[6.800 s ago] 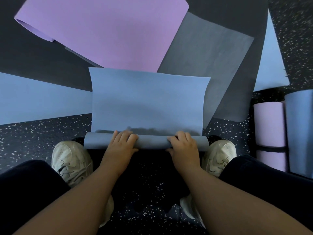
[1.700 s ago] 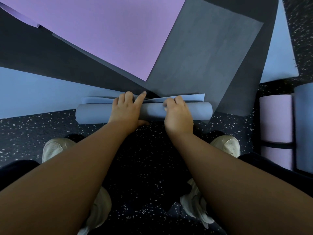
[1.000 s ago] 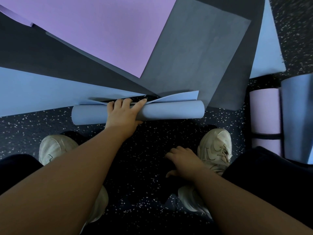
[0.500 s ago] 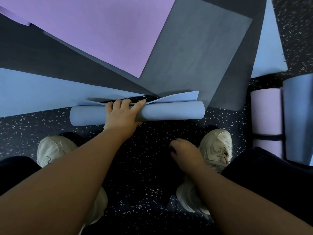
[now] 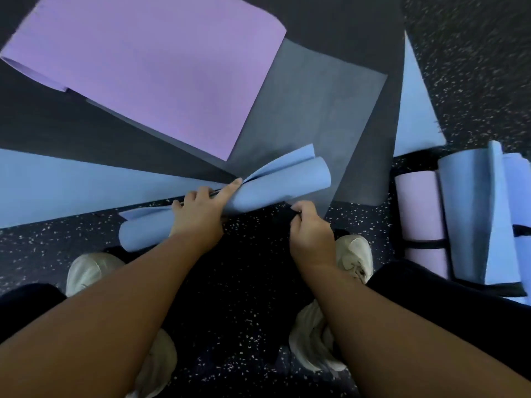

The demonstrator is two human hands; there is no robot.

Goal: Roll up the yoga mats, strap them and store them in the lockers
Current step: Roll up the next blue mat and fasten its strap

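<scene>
While your right hand pinches a dark strap just beside it, your left hand's curled fingers clamp the rolled blue foam mat on the speckled floor, likely stopping it unrolling; flat mats lie beyond.

Left hand on rolled mat

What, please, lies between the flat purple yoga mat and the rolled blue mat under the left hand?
In the head view, a flat grey mat lies between the flat purple yoga mat and the rolled blue mat.
</scene>
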